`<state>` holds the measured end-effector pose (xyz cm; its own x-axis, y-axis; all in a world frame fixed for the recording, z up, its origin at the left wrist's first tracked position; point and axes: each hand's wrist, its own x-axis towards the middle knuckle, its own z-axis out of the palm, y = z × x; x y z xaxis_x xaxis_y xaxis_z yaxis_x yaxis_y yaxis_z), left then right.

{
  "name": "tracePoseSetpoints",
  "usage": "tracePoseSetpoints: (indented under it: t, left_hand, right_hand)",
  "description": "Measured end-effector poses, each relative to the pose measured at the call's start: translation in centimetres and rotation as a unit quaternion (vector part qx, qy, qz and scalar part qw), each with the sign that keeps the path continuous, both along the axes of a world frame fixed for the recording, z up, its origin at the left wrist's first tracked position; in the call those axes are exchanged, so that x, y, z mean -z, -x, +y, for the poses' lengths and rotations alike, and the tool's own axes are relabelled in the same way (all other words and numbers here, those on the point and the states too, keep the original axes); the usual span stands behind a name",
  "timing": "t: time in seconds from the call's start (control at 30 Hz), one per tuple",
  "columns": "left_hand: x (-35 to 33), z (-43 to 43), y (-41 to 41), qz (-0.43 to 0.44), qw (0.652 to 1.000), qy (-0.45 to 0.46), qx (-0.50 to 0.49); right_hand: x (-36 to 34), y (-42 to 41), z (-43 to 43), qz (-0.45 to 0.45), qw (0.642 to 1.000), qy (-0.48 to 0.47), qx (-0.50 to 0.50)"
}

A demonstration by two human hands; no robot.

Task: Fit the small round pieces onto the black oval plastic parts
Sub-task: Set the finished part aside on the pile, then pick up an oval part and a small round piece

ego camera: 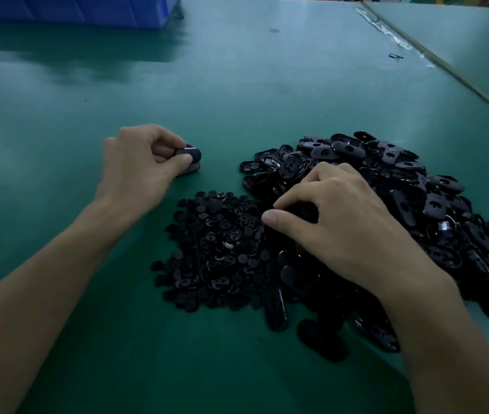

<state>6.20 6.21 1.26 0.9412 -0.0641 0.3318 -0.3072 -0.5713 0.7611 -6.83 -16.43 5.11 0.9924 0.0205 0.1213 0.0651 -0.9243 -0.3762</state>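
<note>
Blue plastic bin (88, 10) at the far left corner of the green matte table (237, 85). Left hand (138, 162), left of centre: thumb and curled fingers pinch a glossy black oval part (191, 155) low over the surface. Heap of small round pieces (219, 252), flat black discs, mid-table toward the near edge. Right hand (336, 222): fingers curled down where both heaps meet; too dark to tell if it grips anything. Oval parts heap (416, 189), shiny shells, toward the right edge.
</note>
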Motion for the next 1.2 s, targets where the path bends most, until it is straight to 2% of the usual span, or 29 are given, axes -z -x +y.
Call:
tracePoseSetpoints:
  t: [0.13,0.27,0.43,0.6,0.7,0.77,0.83,0.93,1.03,1.2]
  left_hand:
    - [0.2,-0.1,0.4,-0.038,0.997,-0.067,-0.015]
    - [0.2,-0.1,0.5,-0.065,0.990,-0.119,-0.032]
    - [0.1,-0.2,0.5,-0.069,0.988,-0.132,-0.035]
    - [-1.7,-1.7,1.7,-0.047,0.998,-0.047,0.011]
    - [-3.1,-2.8,2.9,0.108,0.987,0.040,0.115]
    - [-4.0,-3.5,4.1,0.235,0.950,0.094,0.182]
    - [-4.4,-4.1,5.1,0.303,0.917,0.128,0.224]
    - [-4.4,-4.6,5.6,0.311,0.903,0.171,0.243]
    - [-4.3,-4.7,5.7,0.305,0.896,0.218,0.238]
    - [-4.3,-4.8,5.9,0.286,0.896,0.232,0.248]
  right_hand:
    - [-0.4,0.2,-0.3,0.038,0.999,0.017,-0.022]
    - [-0.3,0.1,-0.4,0.022,0.999,0.025,-0.026]
    - [-0.2,-0.1,-0.7,-0.007,0.998,-0.049,-0.034]
    - [-0.4,-0.1,-0.6,-0.125,0.970,-0.209,-0.012]
    - [-0.2,-0.3,-0.1,-0.156,0.955,-0.253,-0.014]
    - [0.1,-0.4,0.3,-0.171,0.944,-0.283,-0.018]
    - [0.3,-0.5,0.5,-0.172,0.928,-0.330,-0.034]
    - [0.7,-0.6,0.7,-0.164,0.917,-0.359,-0.059]
    - [0.7,-0.6,0.6,-0.132,0.910,-0.391,-0.036]
    - [0.4,-0.7,0.1,-0.122,0.913,-0.389,-0.005]
